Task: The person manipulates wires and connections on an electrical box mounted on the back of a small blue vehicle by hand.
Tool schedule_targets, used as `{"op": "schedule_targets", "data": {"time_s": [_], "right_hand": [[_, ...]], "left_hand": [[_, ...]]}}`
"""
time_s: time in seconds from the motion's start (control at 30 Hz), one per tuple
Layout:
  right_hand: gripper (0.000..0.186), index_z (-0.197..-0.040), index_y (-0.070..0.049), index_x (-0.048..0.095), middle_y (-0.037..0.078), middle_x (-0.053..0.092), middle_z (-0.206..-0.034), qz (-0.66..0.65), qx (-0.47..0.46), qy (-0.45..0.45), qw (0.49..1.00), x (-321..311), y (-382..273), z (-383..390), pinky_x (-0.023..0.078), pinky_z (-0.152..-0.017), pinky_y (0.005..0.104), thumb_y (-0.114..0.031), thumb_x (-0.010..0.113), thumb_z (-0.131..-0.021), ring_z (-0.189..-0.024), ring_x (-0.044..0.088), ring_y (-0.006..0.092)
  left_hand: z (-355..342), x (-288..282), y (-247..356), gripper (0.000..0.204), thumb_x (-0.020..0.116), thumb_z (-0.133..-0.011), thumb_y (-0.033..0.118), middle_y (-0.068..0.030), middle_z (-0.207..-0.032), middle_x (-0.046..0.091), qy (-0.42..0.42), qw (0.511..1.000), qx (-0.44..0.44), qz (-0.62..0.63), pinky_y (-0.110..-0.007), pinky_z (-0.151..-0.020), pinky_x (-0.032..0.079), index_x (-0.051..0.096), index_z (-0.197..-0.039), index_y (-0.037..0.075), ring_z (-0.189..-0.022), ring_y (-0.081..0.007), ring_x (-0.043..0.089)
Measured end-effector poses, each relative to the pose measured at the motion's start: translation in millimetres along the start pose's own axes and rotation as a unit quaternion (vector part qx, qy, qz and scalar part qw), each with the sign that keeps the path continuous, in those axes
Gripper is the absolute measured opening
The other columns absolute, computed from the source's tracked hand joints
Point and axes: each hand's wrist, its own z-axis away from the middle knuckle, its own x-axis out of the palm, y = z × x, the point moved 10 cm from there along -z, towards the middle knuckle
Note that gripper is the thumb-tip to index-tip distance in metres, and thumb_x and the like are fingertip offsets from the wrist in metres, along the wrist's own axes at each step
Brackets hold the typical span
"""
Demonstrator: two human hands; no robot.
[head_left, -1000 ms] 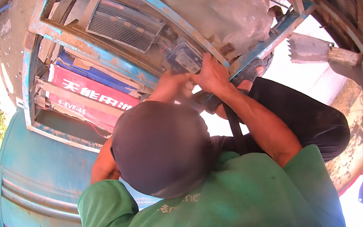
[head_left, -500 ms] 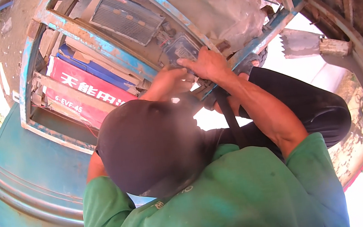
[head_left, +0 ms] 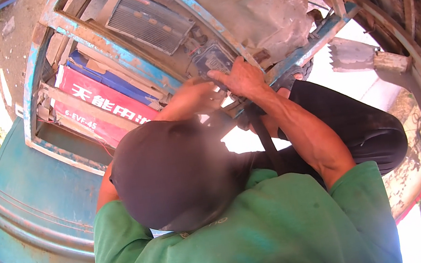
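Observation:
Both my hands meet at the near end of a worn blue metal frame (head_left: 125, 57), close to a flat dark box (head_left: 210, 61) with a pale label. My right hand (head_left: 241, 77) is bent over the frame's corner, its thumb pointing left. Its other fingers curl down out of sight, so what they grip is hidden. Just left of it, my left hand (head_left: 193, 100) is smeared by motion, and its fingers cannot be made out. Beyond the dark box lies a grey finned unit (head_left: 147, 24) inside the frame.
A red box (head_left: 66, 80) with white characters and a blue carton (head_left: 111, 78) sit in the frame's left part. Teal metal panelling (head_left: 33, 210) lies nearer left. A brownish sheet (head_left: 269, 10) covers the far side. At right, a jagged-edged metal piece (head_left: 350, 52) juts out.
My left hand looks more blurred than before, almost in the same place. My right hand keeps its pose at the frame's corner. The whole view has shifted slightly.

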Motion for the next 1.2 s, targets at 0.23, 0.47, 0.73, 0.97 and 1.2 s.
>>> {"op": "schedule_targets", "data": {"time_s": [0.23, 0.47, 0.73, 0.97, 1.2], "right_hand": [[0.116, -0.129, 0.020, 0.054, 0.037, 0.069, -0.118, -0.003, 0.000, 0.031, 1.000, 0.7, 3.5, -3.0, 0.054, -0.098, 0.0487, -0.084, 0.066, -0.078, -0.114, 0.069, 0.0452], [0.116, -0.127, 0.022, 0.056, 0.038, 0.068, -0.119, -0.025, -0.007, 0.010, 1.000, -1.5, 1.9, -0.8, 0.053, -0.099, 0.0481, -0.083, 0.067, -0.077, -0.116, 0.068, 0.0451], [0.101, -0.122, 0.018, 0.061, 0.034, 0.071, -0.114, -0.012, -0.022, 0.038, 0.999, -15.4, 1.0, 23.9, 0.053, -0.096, 0.0496, -0.075, 0.068, -0.082, -0.110, 0.070, 0.0447], [0.052, -0.125, 0.005, 0.064, 0.020, 0.072, -0.106, -0.210, -0.055, 0.122, 0.969, -37.3, -5.5, 58.7, 0.055, -0.079, 0.0413, -0.037, 0.069, -0.095, -0.090, 0.071, 0.0325], [0.032, -0.131, 0.002, 0.059, 0.009, 0.066, -0.100, -0.729, -0.107, -0.009, 0.676, 16.8, -39.9, 68.1, 0.051, -0.074, 0.0290, -0.004, 0.054, -0.100, -0.087, 0.064, 0.0173]], "left_hand": [[22.1, 4.1, -5.2, 0.064, 0.065, -0.097, 0.023, -0.0134, -0.107, 0.073, -0.020, 0.982, -0.005, -0.187, -0.037, -0.085, 0.057, 0.049, -0.152, -0.004, -0.094, -0.0233, 0.072], [22.1, -11.5, -7.5, 0.053, 0.069, -0.096, 0.029, -0.0146, -0.107, 0.074, 0.022, 0.978, 0.060, -0.199, -0.039, -0.090, 0.055, 0.061, -0.140, -0.001, -0.099, -0.0244, 0.071], [40.6, 0.2, -4.1, 0.046, 0.072, -0.097, 0.035, -0.0119, -0.102, 0.074, 0.010, 0.952, 0.087, -0.294, -0.038, -0.087, 0.055, 0.068, -0.130, 0.003, -0.096, -0.0208, 0.070], [44.0, 25.3, 0.3, 0.044, 0.071, -0.098, 0.035, -0.0102, -0.098, 0.073, -0.092, 0.967, 0.135, -0.195, -0.036, -0.082, 0.055, 0.068, -0.127, 0.002, -0.093, -0.0197, 0.069], [42.4, 40.9, -4.8, 0.033, 0.065, -0.103, 0.032, -0.0059, -0.096, 0.073, -0.131, 0.968, 0.112, -0.183, -0.035, -0.078, 0.055, 0.070, -0.118, 0.003, -0.086, -0.0166, 0.069]]}}
